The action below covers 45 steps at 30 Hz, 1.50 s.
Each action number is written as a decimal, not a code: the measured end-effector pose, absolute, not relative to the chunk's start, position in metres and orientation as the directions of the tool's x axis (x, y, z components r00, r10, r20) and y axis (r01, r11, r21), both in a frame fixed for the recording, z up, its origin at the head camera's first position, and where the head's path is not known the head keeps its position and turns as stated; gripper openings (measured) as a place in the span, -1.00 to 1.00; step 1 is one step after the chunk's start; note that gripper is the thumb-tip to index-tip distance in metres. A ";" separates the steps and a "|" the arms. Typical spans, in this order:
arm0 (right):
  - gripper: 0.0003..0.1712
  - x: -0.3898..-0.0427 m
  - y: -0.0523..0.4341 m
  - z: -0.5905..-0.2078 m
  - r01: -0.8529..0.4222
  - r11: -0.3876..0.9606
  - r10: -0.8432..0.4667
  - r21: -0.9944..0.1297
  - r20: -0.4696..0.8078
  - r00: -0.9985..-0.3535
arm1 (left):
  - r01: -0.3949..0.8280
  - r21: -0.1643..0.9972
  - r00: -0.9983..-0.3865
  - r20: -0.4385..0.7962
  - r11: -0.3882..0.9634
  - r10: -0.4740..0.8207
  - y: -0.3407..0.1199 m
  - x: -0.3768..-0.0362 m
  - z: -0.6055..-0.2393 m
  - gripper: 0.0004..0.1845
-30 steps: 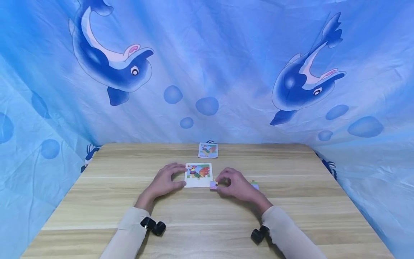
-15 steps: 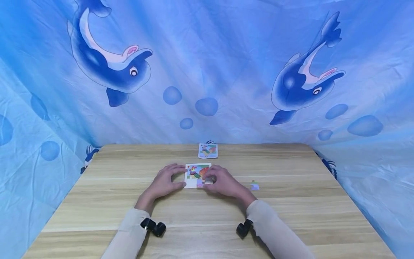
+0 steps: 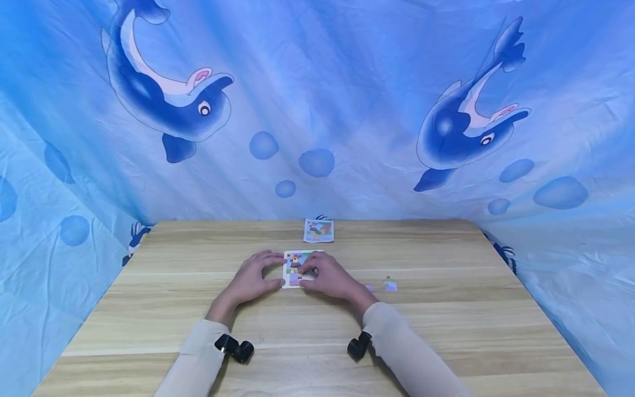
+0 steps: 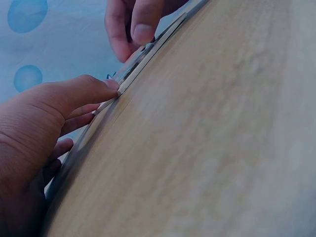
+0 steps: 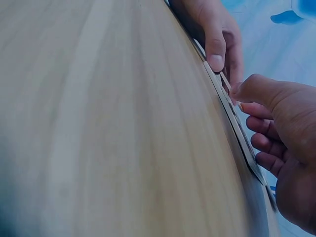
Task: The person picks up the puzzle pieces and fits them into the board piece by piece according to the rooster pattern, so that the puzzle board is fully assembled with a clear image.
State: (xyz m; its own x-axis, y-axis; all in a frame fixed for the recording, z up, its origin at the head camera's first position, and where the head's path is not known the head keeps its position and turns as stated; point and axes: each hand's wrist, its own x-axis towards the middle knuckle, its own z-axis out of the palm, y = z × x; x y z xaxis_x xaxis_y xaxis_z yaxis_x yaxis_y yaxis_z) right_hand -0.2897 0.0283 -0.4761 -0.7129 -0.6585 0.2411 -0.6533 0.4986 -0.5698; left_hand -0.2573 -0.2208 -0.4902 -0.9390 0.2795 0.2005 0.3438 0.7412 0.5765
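A small white puzzle board with a colourful bird picture lies on the wooden table. My left hand pinches the board's left edge between thumb and fingers; in the left wrist view the left hand has its thumb at the corner of the board. My right hand lies over the board and pinches a purple puzzle piece at its lower left part. In the right wrist view the right hand has its thumb at the edge of the board. Most of the board is hidden.
A reference picture card lies at the table's far edge. Two loose pieces lie right of my right hand. Blue dolphin cloth walls the table on three sides.
My right hand has carried the purple piece left from beside the board onto its lower left part. The left hand has kept its hold. One more small piece shows on the table.
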 end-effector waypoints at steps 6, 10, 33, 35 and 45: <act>-0.76 -0.292 0.024 -0.476 -0.674 0.490 -0.670 -0.553 0.256 -0.697 | 0.345 0.573 -0.939 0.202 0.744 0.279 -0.219 -0.257 -0.488 -0.42; -0.78 -0.293 0.022 -0.477 -0.687 0.496 -0.674 -0.531 0.264 -0.690 | 0.342 0.571 -0.940 0.199 0.746 0.278 -0.219 -0.257 -0.487 -0.42; -0.71 -0.293 0.018 -0.477 -0.665 0.510 -0.660 -0.546 0.248 -0.710 | 0.341 0.578 -0.940 0.189 0.741 0.285 -0.219 -0.256 -0.487 -0.42; -0.70 -0.294 0.017 -0.478 -0.676 0.504 -0.662 -0.538 0.262 -0.702 | 0.342 0.577 -0.939 0.191 0.741 0.285 -0.219 -0.256 -0.487 -0.43; -0.74 -0.293 0.009 -0.481 -0.711 0.508 -0.658 -0.486 0.315 -0.684 | 0.342 0.576 -0.940 0.192 0.743 0.283 -0.218 -0.256 -0.488 -0.44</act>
